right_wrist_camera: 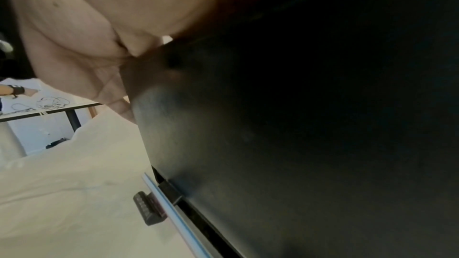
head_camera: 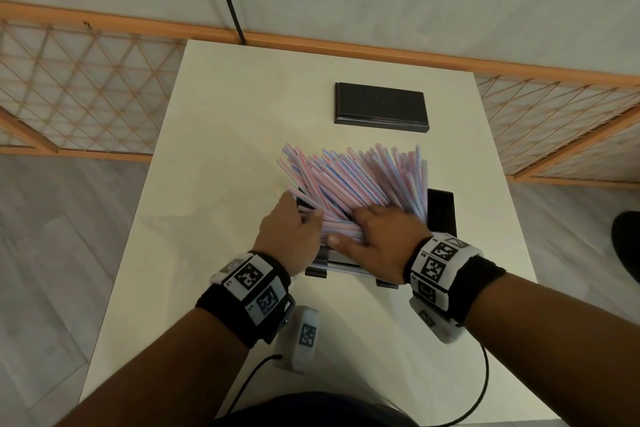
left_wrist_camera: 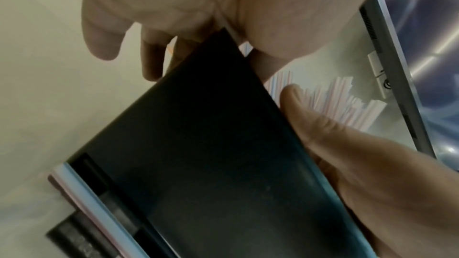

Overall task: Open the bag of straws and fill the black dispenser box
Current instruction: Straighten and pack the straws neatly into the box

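The black dispenser box [head_camera: 441,211] stands open near the middle of the white table [head_camera: 225,149]. A thick bundle of striped straws [head_camera: 353,180] sticks out of it, fanned toward the far side. My left hand [head_camera: 298,229] grips the box's left wall [left_wrist_camera: 211,154], with the thumb [left_wrist_camera: 305,113] inside against the straws [left_wrist_camera: 335,101] and the fingers outside. My right hand [head_camera: 377,229] lies flat on top of the straws and presses on them. One straw [right_wrist_camera: 168,207] lies in the slot at the box's foot. No bag is in view.
The box's black lid [head_camera: 381,107] lies flat on the table behind the straws. Wooden lattice screens [head_camera: 76,87] line the floor on both sides. A black cable [head_camera: 481,388] trails off the near table edge. Another table with cables [right_wrist_camera: 47,105] shows far off.
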### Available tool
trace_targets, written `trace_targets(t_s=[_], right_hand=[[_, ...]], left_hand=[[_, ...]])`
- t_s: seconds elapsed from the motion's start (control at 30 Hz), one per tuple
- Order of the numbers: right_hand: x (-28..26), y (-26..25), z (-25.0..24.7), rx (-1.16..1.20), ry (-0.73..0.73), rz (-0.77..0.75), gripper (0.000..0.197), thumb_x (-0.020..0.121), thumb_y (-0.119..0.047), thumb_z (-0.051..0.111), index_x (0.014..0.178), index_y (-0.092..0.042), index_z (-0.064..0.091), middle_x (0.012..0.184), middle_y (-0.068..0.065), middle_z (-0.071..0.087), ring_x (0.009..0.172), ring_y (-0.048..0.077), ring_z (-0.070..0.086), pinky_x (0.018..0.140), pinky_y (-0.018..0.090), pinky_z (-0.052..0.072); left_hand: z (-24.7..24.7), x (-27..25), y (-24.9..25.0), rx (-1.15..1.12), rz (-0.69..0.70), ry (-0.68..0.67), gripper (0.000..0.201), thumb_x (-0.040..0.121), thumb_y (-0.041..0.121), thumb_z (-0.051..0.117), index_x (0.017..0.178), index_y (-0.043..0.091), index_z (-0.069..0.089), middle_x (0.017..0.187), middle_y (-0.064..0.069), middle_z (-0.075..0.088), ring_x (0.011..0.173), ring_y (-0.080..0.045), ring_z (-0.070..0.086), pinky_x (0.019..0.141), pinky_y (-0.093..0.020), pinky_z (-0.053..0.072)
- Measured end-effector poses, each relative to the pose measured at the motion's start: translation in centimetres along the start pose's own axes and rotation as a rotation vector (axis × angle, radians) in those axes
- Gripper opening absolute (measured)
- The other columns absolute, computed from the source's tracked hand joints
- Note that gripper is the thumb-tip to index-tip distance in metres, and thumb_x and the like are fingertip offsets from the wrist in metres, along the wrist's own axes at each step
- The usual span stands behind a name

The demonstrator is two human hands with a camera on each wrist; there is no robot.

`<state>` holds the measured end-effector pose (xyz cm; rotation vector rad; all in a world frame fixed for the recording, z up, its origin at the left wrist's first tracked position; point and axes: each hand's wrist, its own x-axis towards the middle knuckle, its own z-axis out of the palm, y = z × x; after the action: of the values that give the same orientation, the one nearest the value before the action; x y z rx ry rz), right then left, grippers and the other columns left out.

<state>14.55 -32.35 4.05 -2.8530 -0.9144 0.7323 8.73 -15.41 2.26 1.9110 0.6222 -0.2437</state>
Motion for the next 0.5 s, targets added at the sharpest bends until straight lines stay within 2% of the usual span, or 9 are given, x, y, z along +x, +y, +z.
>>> trace_targets(t_s=[0.1,0.13,0.17,0.2,0.23,0.3,0.4,0.43,0.5], right_hand=[[-0.4,-0.2,-0.2,0.046,0.063,-0.049,0.075,0.080,-0.081,0.019,0.111,-0.022,0.054,0.104,0.004,0.061,0.100,0.026,0.058,0.087,0.033,0.048],[-0.7,-0.3,-0.4,0.068,0.102,-0.075,0.066,0.084,-0.075,0.026,0.107,-0.021,0.054,0.100,0.003,0.061,0.097,0.025,0.059,0.082,0.032,0.048],[-1.1,-0.4,-0.6,0.087,0.141,-0.101,0.059,0.086,-0.070,0.030,0.106,-0.020,0.055,0.099,0.003,0.062,0.095,0.025,0.060,0.079,0.031,0.048],[-1.7,-0.5,-0.8,0.109,0.183,-0.124,0.058,0.086,-0.067,0.033,0.107,-0.019,0.058,0.098,0.003,0.062,0.093,0.024,0.060,0.078,0.032,0.049],[-2.4,-0.5,-1.1,0.136,0.228,-0.139,0.057,0.086,-0.064,0.035,0.107,-0.017,0.060,0.097,0.003,0.063,0.091,0.024,0.060,0.076,0.034,0.051],[-3.9,-0.2,-1.5,0.172,0.310,-0.137,0.051,0.084,-0.060,0.043,0.098,-0.017,0.065,0.089,0.002,0.064,0.084,0.026,0.062,0.070,0.037,0.054],[-5.5,1.7,-2.1,0.211,0.364,0.020,0.034,0.079,-0.053,0.060,0.080,-0.019,0.061,0.072,-0.002,0.062,0.068,0.023,0.060,0.062,0.035,0.051],[-5.7,2.5,-2.3,0.231,0.365,0.099,0.031,0.078,-0.049,0.067,0.080,-0.019,0.058,0.071,-0.003,0.060,0.066,0.022,0.058,0.061,0.033,0.048],[-5.6,4.0,-2.7,0.265,0.356,0.229,0.037,0.076,-0.042,0.076,0.092,-0.019,0.052,0.080,-0.003,0.059,0.072,0.021,0.056,0.064,0.029,0.040]], left_hand=[[-0.2,-0.2,0.5,-0.117,-0.026,0.049,0.037,0.096,0.040,0.063,0.120,0.015,0.051,0.097,0.003,0.064,0.097,-0.026,0.064,0.087,-0.037,0.049],[-0.3,-0.4,0.6,-0.190,-0.045,0.058,0.044,0.087,0.045,0.068,0.119,0.018,0.052,0.099,0.004,0.066,0.100,-0.025,0.065,0.091,-0.039,0.051],[-0.4,-0.4,0.8,-0.261,-0.063,0.060,0.050,0.077,0.050,0.070,0.115,0.022,0.055,0.101,0.003,0.069,0.101,-0.025,0.067,0.095,-0.045,0.053],[-0.4,-0.4,0.8,-0.315,-0.075,0.053,0.051,0.069,0.051,0.071,0.110,0.024,0.057,0.102,0.001,0.070,0.102,-0.026,0.069,0.096,-0.052,0.054],[-0.5,-0.4,0.9,-0.342,-0.078,0.040,0.045,0.068,0.047,0.072,0.105,0.025,0.059,0.102,0.000,0.071,0.101,-0.027,0.069,0.097,-0.057,0.054],[-0.8,-0.5,1.2,-0.348,-0.069,0.023,0.031,0.074,0.035,0.073,0.099,0.023,0.060,0.097,-0.001,0.069,0.097,-0.026,0.068,0.096,-0.057,0.054],[-0.9,-0.4,1.5,-0.343,-0.042,0.018,0.033,0.073,0.032,0.072,0.101,0.017,0.064,0.096,-0.005,0.070,0.095,-0.028,0.069,0.091,-0.052,0.056],[-0.9,-0.4,1.6,-0.341,-0.038,0.025,0.033,0.073,0.030,0.073,0.102,0.015,0.064,0.095,-0.005,0.071,0.094,-0.028,0.069,0.089,-0.050,0.056],[-0.9,-0.2,1.6,-0.326,-0.028,0.056,0.034,0.074,0.028,0.074,0.103,0.013,0.065,0.093,-0.004,0.070,0.091,-0.026,0.068,0.083,-0.045,0.054]])
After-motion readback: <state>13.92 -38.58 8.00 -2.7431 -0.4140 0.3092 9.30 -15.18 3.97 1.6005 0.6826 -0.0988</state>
